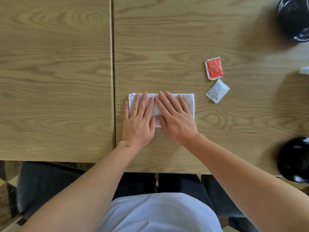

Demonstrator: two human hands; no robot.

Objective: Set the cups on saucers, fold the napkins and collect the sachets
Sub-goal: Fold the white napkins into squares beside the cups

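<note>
Nearest to me is the front edge of the wooden table (pixel 66 114), and I stand close against it. A little further, both my hands lie flat on a folded white napkin (pixel 187 102), palms down, fingers straight and only a bit spread. My left hand (pixel 140 121) covers the left part of the napkin, my right hand (pixel 175 118) covers the middle and right part, and the thumbs almost meet. Neither hand grips anything, they only press the cloth on the table. At the right edge of the view, near me, is a black glossy dish (pixel 294 159), blurred, so I cannot tell if it is a cup or a saucer. Beyond the napkin, to the right, a grey sachet (pixel 217 91) lies on the wood, and just behind it a red sachet (pixel 214 68), nearly touching. Far right at the back is another black glossy dish (pixel 294 19)
</note>
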